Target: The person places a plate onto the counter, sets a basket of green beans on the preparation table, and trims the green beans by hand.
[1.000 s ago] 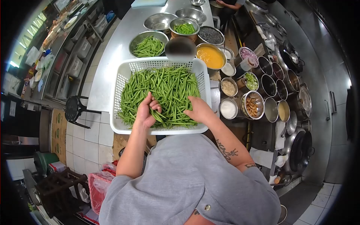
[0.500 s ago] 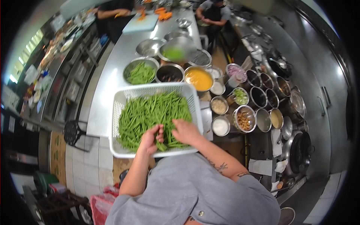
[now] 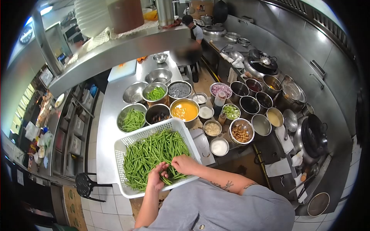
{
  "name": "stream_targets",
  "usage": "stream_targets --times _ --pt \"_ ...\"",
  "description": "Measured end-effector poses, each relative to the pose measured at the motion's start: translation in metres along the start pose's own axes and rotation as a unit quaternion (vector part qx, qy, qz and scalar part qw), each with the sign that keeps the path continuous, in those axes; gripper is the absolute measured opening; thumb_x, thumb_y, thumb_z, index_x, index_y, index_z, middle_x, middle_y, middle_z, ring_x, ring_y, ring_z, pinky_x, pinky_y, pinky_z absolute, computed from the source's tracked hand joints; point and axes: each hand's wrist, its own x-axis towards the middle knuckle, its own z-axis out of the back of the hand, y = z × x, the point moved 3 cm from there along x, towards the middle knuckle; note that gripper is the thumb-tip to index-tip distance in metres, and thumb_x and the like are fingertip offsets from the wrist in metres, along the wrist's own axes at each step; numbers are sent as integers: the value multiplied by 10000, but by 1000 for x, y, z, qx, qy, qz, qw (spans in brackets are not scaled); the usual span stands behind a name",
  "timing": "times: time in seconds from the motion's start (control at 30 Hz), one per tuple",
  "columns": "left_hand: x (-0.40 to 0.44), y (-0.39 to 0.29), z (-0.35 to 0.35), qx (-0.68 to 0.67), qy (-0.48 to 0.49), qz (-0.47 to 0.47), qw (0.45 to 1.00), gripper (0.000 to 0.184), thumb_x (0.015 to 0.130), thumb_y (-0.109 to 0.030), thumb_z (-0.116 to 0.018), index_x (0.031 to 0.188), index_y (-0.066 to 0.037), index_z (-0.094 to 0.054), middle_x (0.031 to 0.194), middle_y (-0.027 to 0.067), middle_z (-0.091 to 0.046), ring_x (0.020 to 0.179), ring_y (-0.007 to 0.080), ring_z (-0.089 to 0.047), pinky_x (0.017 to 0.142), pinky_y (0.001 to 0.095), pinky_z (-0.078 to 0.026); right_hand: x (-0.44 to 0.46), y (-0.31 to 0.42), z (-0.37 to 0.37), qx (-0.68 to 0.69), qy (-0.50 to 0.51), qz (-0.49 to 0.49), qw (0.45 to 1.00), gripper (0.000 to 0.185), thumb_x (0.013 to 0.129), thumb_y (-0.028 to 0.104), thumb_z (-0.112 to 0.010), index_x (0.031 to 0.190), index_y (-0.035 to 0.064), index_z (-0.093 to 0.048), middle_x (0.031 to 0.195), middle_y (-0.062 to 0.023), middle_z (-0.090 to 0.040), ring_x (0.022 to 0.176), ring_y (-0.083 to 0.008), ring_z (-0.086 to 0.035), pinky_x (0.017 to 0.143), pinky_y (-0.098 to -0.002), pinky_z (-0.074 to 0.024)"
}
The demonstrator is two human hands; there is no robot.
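A white perforated basket [image 3: 120, 169] heaped with green beans [image 3: 154, 150] sits at the near end of the steel table, close against my body. My left hand [image 3: 157, 176] is over the basket's near side, its fingers curled around a few green beans. Beside it, my right hand [image 3: 185, 165] comes in from the right, thumb and fingertips pinched together near the left fingertips. A bean appears to be between the two hands, though the fingers partly hide it.
Behind the basket stand a bowl of cut beans [image 3: 132, 119], a pot of yellow liquid [image 3: 185, 110] and several steel bowls. Ingredient tubs, including fried pieces [image 3: 241, 133], line the right. A metal shelf [image 3: 127, 48] crosses above the table. A co-worker [image 3: 196, 32] stands farther back.
My view has tilted up, bringing the overhead shelf into sight and shifting the basket lower. Both hands stay close together over the beans, the right fingertips now drawn into a pinch.
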Motion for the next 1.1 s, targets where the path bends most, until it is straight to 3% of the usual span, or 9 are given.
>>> stream_targets --times 0.13,0.27,0.47,0.63,0.7,0.8,0.9,1.03,1.1 --pt "13 -1 14 6 68 -45 997 236 1019 -252 -561 1123 -41 -580 1015 52 -655 597 73 -427 531 233 -416 -7 13 -12 22 24 87 996 218 880 206 -570 899 30 -696 816 -175 -696 763 -372 -671 693 -460 -524" --pt "6 -10 4 42 44 -95 994 236 1017 -263 -570 1120 -51 -586 1025 46 -649 594 70 -423 514 222 -387 -10 13 -13 15 86 32 996 228 848 213 -561 890 38 -702 816 -174 -701 781 -361 -676 711 -461 -528" --pt "-12 -14 -11 131 -34 -199 971 189 1025 -244 -560 1036 -59 -597 887 21 -674 572 61 -443 483 220 -364 -11 4 -7 21 10 -53 998 232 852 246 -555 876 70 -704 815 -146 -706 788 -351 -683 714 -459 -534" --pt "-32 -10 -44 232 -9 -312 921 167 1017 -205 -578 1003 -44 -621 801 40 -674 507 41 -423 448 191 -309 0 -5 0 61 -126 -79 987 176 852 188 -598 812 35 -675 759 -175 -684 726 -350 -674 657 -414 -541" --pt "-36 -15 -48 235 -6 -336 912 165 1016 -200 -581 997 -43 -628 807 43 -675 510 36 -421 450 188 -301 6 -15 4 112 -164 -80 977 169 875 162 -644 918 4 -683 786 -145 -698 698 -264 -676 639 -369 -530" --pt "-46 -36 -58 336 -2 -273 902 199 994 -216 -617 1028 -29 -674 736 17 -643 505 35 -435 453 196 -318 7 -11 20 197 -137 -47 970 333 898 150 -694 1184 -8 -634 883 -66 -675 698 -131 -608 645 -299 -513" --pt "-43 -39 -49 466 -2 -238 852 212 964 -204 -653 1026 -10 -711 681 3 -640 512 34 -447 451 217 -320 8 4 16 345 -56 -20 937 350 913 133 -686 1229 3 -611 921 -57 -650 712 -104 -584 664 -270 -504" --pt "-44 -37 -47 563 -7 -186 805 256 929 -235 -693 1035 -3 -716 675 41 -686 535 56 -499 509 260 -401 10 0 7 206 -64 57 975 214 916 118 -692 1087 -7 -657 903 -5 -634 740 -59 -569 661 -233 -489" --pt "-49 -38 -54 593 -14 -160 789 259 927 -236 -694 1036 -1 -715 670 43 -693 527 59 -507 506 267 -407 8 1 6 257 -43 9 965 157 911 113 -696 1006 -7 -660 851 13 -626 723 -54 -572 641 -228 -489"
